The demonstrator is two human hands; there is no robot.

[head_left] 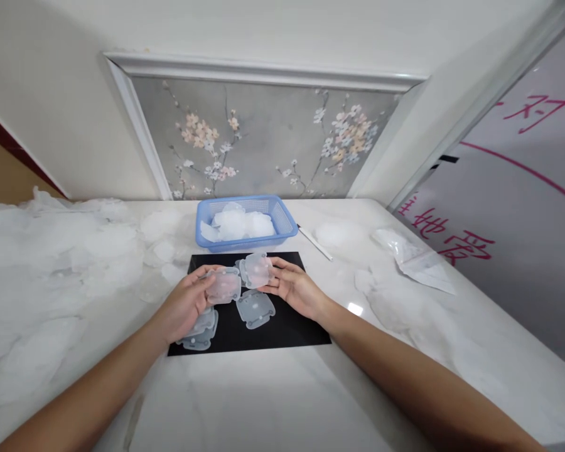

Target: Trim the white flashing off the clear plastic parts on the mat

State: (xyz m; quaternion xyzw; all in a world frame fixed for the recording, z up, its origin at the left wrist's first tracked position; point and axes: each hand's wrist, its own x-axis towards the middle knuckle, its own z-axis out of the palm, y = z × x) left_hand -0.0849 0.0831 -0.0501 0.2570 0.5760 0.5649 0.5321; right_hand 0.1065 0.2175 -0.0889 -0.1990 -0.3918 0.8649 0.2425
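My left hand [187, 303] pinches a thin translucent plastic piece [224, 285], roughly square with notched edges and small round spots. A similar translucent piece [257, 271] is gripped in my right hand [292, 284], with its fingers partly behind the plastic. The two held pieces are side by side above a black mat [287, 329]. Below them another notched piece [255, 309] lies flat on the mat. Several more pieces [200, 333] overlap at the mat's left edge, partly covered by my left hand.
Behind the mat stands a blue basket [200, 235] with whitish translucent pieces [238, 223] inside. A white pen [316, 243] lies right of it. Many pale sheets [61, 263] spread over the left of the marble table [245, 402]. A clear plastic bag [414, 260] rests at right.
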